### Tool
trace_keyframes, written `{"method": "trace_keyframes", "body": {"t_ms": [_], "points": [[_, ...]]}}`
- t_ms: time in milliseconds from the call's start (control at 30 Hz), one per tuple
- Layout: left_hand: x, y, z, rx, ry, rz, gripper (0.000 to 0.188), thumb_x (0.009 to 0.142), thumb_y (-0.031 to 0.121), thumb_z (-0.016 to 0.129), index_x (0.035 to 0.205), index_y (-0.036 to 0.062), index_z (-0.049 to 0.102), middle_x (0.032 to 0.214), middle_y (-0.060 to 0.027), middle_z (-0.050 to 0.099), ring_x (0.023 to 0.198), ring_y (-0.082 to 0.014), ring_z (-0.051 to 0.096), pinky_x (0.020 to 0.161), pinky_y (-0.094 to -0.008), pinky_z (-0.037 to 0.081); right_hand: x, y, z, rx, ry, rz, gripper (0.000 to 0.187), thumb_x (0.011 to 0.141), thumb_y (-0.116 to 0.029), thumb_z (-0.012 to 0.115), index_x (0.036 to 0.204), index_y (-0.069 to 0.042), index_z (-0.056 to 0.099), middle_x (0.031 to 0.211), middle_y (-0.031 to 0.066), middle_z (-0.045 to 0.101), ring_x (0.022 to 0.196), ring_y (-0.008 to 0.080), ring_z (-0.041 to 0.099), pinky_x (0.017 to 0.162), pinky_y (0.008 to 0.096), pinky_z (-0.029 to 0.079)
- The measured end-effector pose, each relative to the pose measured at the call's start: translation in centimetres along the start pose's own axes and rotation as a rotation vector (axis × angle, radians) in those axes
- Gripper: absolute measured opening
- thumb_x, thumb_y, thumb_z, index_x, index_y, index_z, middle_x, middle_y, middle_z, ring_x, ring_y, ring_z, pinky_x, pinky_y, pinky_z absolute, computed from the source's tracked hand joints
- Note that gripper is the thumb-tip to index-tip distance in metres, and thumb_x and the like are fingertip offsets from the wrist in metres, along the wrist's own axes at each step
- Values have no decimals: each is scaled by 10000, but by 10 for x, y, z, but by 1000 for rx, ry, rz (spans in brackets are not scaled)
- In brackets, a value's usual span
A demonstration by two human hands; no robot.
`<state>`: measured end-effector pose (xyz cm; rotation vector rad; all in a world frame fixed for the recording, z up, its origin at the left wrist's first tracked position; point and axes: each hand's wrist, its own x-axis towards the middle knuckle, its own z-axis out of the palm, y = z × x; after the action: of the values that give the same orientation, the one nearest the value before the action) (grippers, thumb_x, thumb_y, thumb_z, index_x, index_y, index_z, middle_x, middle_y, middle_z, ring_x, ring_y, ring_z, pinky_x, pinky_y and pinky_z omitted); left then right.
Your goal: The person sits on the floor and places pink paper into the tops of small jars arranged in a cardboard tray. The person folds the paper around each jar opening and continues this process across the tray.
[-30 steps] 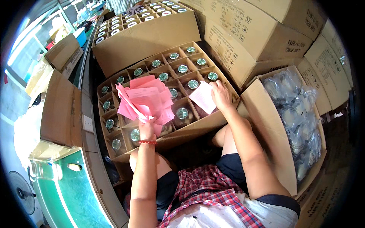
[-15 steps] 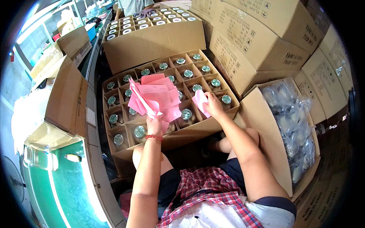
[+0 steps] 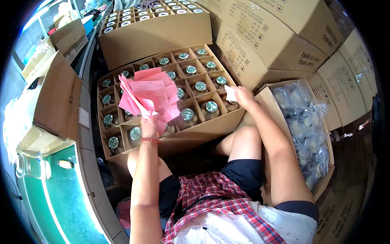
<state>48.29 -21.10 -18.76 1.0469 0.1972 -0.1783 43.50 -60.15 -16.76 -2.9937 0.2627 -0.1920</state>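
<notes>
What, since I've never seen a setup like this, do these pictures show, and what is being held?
There is no machine here, just a seated person working with bare hands. The view comes from a wide fisheye camera worn on the head, looking down, so straight edges bend near the rim.

The left hand holds a bunch of pink paper sheets. The right hand pinches a pale paper slip over the near right corner of an open divided carton. Its compartments hold bottle-like containers with shiny greenish tops.

Behind it stands another filled carton. To the right, an open box holds items in clear plastic bags; to the left is a green tabletop.
</notes>
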Motion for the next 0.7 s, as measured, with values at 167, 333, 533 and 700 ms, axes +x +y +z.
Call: {"method": "trace_keyframes", "body": {"t_ms": [167, 333, 533, 700], "points": [[4, -7, 4, -4, -1, -14, 240, 754, -101, 567, 962, 18, 552, 830, -64, 598, 723, -180, 588, 609, -315, 506, -12, 13, 1, -470, -157, -220, 192, 861, -161, 491, 942, -79, 645, 924, 132, 637, 868, 269, 637, 659, 411, 528], [13, -18, -5, 47, 24, 33, 197, 771, -98, 561, 929, 18, 554, 792, -74, 600, 634, -175, 577, 544, -309, 488, 0, -16, 10, -792, -311, -502, 191, 780, -112, 554, 920, -39, 662, 944, 112, 628, 875, 256, 630, 655, 420, 541], [9, -12, 1, 51, 2, -15, 208, 768, -95, 569, 942, 17, 544, 813, -71, 602, 633, -169, 573, 549, -302, 484, 16, -7, 24, -479, -70, -244, 141, 812, -94, 516, 939, -42, 550, 929, 117, 596, 876, 274, 626, 665, 416, 543], [10, -17, 5, 59, -76, -13, 284, 777, -112, 540, 1020, 31, 572, 912, -70, 629, 797, -174, 612, 676, -282, 503, 33, -13, 45, -731, -176, -110, 168, 860, -137, 481, 1008, -106, 552, 958, 56, 626, 944, 219, 595, 784, 434, 379]]}}
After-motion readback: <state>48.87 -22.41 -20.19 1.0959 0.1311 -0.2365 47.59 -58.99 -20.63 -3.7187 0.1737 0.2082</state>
